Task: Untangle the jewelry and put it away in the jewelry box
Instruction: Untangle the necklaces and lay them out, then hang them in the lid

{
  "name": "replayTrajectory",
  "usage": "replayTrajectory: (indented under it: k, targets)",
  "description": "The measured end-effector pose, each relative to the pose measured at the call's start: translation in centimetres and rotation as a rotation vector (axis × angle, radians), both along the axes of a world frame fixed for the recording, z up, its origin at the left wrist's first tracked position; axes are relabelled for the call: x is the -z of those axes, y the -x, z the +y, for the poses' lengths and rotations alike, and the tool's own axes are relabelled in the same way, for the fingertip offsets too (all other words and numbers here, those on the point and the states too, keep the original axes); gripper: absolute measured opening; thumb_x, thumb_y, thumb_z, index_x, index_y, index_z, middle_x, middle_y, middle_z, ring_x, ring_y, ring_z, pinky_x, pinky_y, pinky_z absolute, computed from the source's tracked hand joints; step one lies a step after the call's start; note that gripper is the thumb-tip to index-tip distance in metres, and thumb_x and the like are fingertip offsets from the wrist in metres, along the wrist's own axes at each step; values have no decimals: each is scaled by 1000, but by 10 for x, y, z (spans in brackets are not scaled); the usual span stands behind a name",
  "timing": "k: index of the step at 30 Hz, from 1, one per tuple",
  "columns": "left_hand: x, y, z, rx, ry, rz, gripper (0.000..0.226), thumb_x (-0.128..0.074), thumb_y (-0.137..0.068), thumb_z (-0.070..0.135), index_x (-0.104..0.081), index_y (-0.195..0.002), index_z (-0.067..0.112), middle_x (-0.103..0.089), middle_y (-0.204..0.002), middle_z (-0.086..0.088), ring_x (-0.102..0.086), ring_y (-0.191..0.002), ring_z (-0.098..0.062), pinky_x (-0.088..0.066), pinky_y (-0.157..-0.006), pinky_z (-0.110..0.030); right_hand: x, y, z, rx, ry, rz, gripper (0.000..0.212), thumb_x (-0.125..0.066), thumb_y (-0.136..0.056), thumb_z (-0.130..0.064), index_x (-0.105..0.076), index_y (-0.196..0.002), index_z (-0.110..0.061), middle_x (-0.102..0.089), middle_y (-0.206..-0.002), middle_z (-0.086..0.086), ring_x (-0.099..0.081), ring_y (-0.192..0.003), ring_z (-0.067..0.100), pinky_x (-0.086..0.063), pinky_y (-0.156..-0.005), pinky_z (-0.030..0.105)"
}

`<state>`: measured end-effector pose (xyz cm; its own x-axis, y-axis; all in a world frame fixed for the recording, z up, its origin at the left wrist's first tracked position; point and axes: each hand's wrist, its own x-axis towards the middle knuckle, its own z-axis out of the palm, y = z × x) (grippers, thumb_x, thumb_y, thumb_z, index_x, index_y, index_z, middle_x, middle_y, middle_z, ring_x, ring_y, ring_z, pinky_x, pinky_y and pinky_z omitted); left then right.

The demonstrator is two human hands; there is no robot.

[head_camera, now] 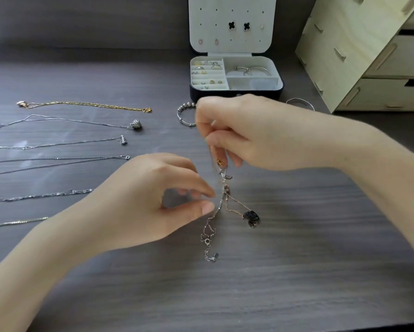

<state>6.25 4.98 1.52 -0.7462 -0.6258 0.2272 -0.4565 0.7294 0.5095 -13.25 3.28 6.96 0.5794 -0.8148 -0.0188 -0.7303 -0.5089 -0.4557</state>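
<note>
- Your right hand point(244, 135) pinches the top of the tangle point(221, 200) and holds it up, so the chains hang down and their lower ends trail on the table point(309, 248).
- Your left hand point(153, 200) has thumb and forefinger at the hanging chains; whether they actually grip is blurred, so I cannot tell.
- Done, by the look of it: several necklaces point(86, 106) lie straightened in rows to your left.
- Left to do: this tangle, with its black pendant point(251, 216), looks knotted.
- The open jewelry box point(225, 93) holds rings and earrings; the necklaces and a bangle point(185, 115) lie outside it.
</note>
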Motion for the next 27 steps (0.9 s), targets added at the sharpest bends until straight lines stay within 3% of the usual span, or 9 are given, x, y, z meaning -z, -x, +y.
replayTrajectory:
  k: [5, 8, 11, 15, 20, 23, 27]
  targets:
    - [2, 4, 4, -51, 96, -34, 22, -52, -80, 44, -66, -71, 29, -56, -64, 16, -50, -62, -2, -40, -57, -23, 6, -28, -25, -43, -8, 172, 12, -44, -92, -9, -46, -87, -20, -55, -69, -12, -53, -55, 3, -48, -56, 29]
    - [5, 7, 4, -81, 127, -28, 23, -51, -80, 41, -66, -69, 27, -56, -63, 15, -48, -63, -3, -39, -56, -24, 12, -37, -33, -36, -6, 212, 6, -48, -93, -14, -52, -96, -18, -54, -68, -13, -48, -55, -1, -38, -51, 16]
    - [8, 9, 1, -107, 193, -13, 25, -54, -82, 37, -68, -70, 21, -59, -70, 11, -50, -67, -12, -41, -61, -28, 15, -31, -33, 27, 81, 204, 17, -54, -93, -28, -55, -108, -21, -48, -75, -13, -44, -69, 6, -31, -57, 23]
    - [9, 11, 0, -159, 248, -15, 25, -54, -83, 38, -71, -78, 21, -64, -81, 6, -53, -70, -22, -46, -64, -36, 18, -4, -21, 63, 48, 96, 9, -62, -86, -32, -60, -93, -25, -56, -78, -13, -51, -74, 7, -42, -72, 25]
    - [13, 11, 0, -190, 244, -126, 31, -50, -78, 52, -70, -90, 32, -64, -95, 11, -58, -85, -21, -43, -75, -37, 28, 22, -4, 71, -114, 64, 11, -69, -78, -35, -64, -85, -29, -58, -80, -12, -52, -78, 6, -43, -73, 25]
    - [11, 11, 1, -237, 209, -134, 34, -51, -73, 56, -70, -92, 34, -62, -97, 12, -57, -88, -19, -37, -79, -36, 34, 29, -1, 107, -104, 54, 9, -68, -80, -33, -60, -75, -31, -57, -83, -9, -51, -78, 8, -44, -75, 29]
    - [9, 10, 2, -281, 177, -130, 38, -52, -69, 58, -69, -93, 34, -61, -98, 14, -55, -90, -17, -30, -80, -32, 38, 37, 3, 151, -66, 31, 10, -63, -81, -36, -58, -74, -31, -58, -80, -11, -51, -76, 5, -41, -70, 25]
